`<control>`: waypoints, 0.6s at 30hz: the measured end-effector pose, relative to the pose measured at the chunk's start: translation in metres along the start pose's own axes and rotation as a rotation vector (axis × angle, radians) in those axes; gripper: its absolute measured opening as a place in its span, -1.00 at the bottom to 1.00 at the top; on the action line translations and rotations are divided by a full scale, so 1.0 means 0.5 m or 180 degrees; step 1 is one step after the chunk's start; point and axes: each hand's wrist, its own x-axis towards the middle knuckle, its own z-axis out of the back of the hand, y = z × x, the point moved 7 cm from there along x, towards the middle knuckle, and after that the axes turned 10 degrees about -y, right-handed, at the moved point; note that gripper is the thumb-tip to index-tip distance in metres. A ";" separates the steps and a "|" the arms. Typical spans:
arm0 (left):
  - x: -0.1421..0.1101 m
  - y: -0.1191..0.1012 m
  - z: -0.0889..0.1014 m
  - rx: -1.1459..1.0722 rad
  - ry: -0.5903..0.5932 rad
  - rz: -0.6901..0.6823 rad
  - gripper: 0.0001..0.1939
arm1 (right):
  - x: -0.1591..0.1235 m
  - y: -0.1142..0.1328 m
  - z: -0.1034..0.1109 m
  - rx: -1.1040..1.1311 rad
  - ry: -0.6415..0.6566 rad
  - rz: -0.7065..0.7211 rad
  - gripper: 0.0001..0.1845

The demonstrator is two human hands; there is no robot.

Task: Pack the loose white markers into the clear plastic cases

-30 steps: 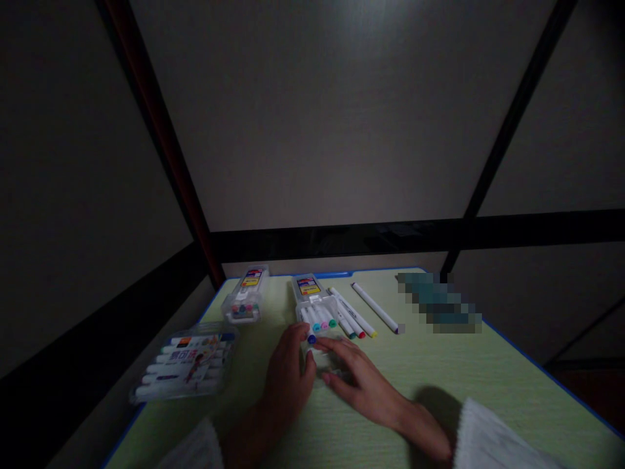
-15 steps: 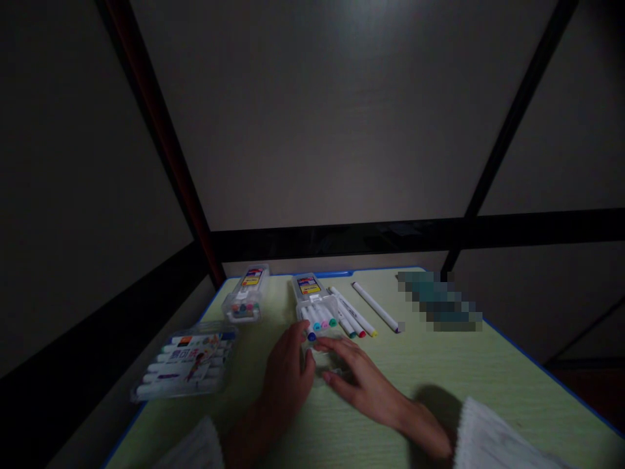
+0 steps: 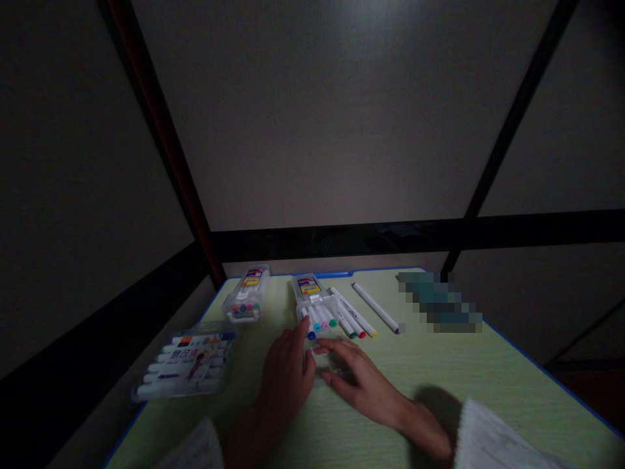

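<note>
My left hand (image 3: 287,371) rests on the green table (image 3: 439,378), its forefinger stretched toward the blue-tipped marker at the mouth of an open clear marker case (image 3: 314,303). My right hand (image 3: 361,381) lies flat beside it, fingers spread over a small clear piece that I cannot make out. Several markers with coloured tips (image 3: 322,320) stick out of that case. Three more markers (image 3: 352,316) lie loose to its right, and a single white marker (image 3: 375,307) lies further right.
A second clear marker case (image 3: 247,295) stands at the back left. A flat clear pack of markers (image 3: 185,359) lies at the left edge. A blurred teal object (image 3: 438,301) sits at the back right. Dark bars and a grey wall rise behind the table.
My left forefinger has stretched a little further toward the blue-tipped marker. My right hand has barely moved.
</note>
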 end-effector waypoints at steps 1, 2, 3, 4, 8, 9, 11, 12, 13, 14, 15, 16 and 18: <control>0.000 -0.001 0.000 0.0043 0.0013 -0.0016 -0.49 | 0.001 0.000 0.000 -0.0001 0.0001 0.0008 -0.61; 0.000 -0.002 0.000 0.0074 0.0022 -0.0034 -0.49 | 0.001 0.001 -0.001 -0.0004 0.0004 0.0014 -0.62; 0.001 -0.003 -0.001 0.0099 0.0029 -0.0055 -0.49 | 0.001 0.001 -0.001 -0.0009 0.0011 0.0012 -0.62; 0.001 -0.004 -0.001 0.0124 0.0033 -0.0075 -0.49 | 0.002 0.002 -0.002 -0.0017 0.0013 0.0002 -0.63; 0.001 -0.006 -0.001 0.0237 0.0035 -0.0133 -0.49 | 0.001 0.004 0.000 -0.0014 0.0013 -0.0033 -0.63; 0.001 -0.007 0.000 0.0266 0.0033 -0.0142 -0.48 | 0.001 0.005 0.001 -0.0002 0.0002 -0.0028 -0.63; 0.002 -0.007 0.001 0.0320 0.0041 -0.0149 -0.48 | 0.001 0.007 0.002 0.0007 -0.0006 -0.0012 -0.65; 0.003 -0.008 0.002 0.0338 0.0048 -0.0155 -0.48 | 0.001 0.008 0.002 0.0001 -0.0001 -0.0003 -0.66; 0.003 -0.008 0.002 0.0349 0.0057 -0.0168 -0.48 | 0.001 0.008 0.002 -0.0009 0.0006 0.0006 -0.66; 0.003 -0.009 0.002 0.0356 0.0064 -0.0188 -0.47 | 0.002 0.009 0.002 -0.0017 0.0018 0.0010 -0.67; 0.003 -0.009 0.002 0.0359 0.0069 -0.0204 -0.47 | 0.002 0.009 0.002 -0.0020 0.0024 0.0013 -0.67; 0.003 -0.009 0.002 0.0357 0.0074 -0.0214 -0.47 | 0.003 0.010 0.002 -0.0018 0.0022 0.0016 -0.68; 0.003 -0.008 0.001 0.0339 0.0080 -0.0207 -0.47 | 0.004 0.011 0.003 -0.0007 0.0010 0.0019 -0.69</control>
